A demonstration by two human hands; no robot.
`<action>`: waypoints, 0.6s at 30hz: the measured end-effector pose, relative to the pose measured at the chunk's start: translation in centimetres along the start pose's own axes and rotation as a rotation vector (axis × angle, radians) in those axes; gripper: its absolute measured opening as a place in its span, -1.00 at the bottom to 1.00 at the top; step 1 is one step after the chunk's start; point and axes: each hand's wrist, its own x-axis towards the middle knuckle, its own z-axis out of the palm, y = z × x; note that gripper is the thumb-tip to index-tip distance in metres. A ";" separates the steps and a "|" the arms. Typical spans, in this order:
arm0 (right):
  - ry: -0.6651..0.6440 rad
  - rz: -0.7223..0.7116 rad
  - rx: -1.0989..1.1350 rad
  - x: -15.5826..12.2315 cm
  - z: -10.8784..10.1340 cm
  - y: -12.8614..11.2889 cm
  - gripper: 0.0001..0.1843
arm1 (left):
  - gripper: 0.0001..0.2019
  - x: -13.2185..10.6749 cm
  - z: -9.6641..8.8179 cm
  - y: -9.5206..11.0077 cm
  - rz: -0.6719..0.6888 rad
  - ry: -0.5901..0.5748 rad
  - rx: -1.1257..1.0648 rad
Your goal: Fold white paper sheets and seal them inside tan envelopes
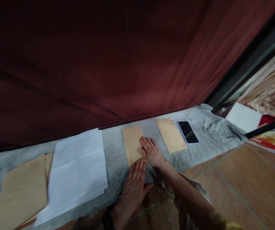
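Nearest, brown floor tiles [242,179] show below the cloth's edge. The left hand [135,182], a dark band [107,220] at its wrist, lies palm down, fingers straight, over the near end of a tan envelope [131,140]. The right hand [151,151], also flat, rests on that envelope's right edge; neither hand grips anything. The envelope lies on the grey cloth [115,153]. To its left are white sheets [78,169], then brown envelopes [25,188] partly under them or beside them; I cannot tell which. To its right lie a second envelope [171,134] and, just beside that, a phone [188,132]. Behind hangs a dark red curtain [132,64].
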 end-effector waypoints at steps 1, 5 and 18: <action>0.006 0.015 -0.004 0.1 0.0 -0.1 -0.40 | -0.23 0.0 -0.1 -0.1 0.006 0.002 -0.002; 0.005 0.054 -0.021 -0.4 0.2 -0.8 -0.39 | -0.25 0.3 -0.2 -0.3 0.032 0.016 -0.032; 0.055 0.039 0.013 -4.8 -0.8 0.9 -0.39 | -0.23 0.0 -0.3 0.6 -0.093 0.035 -0.100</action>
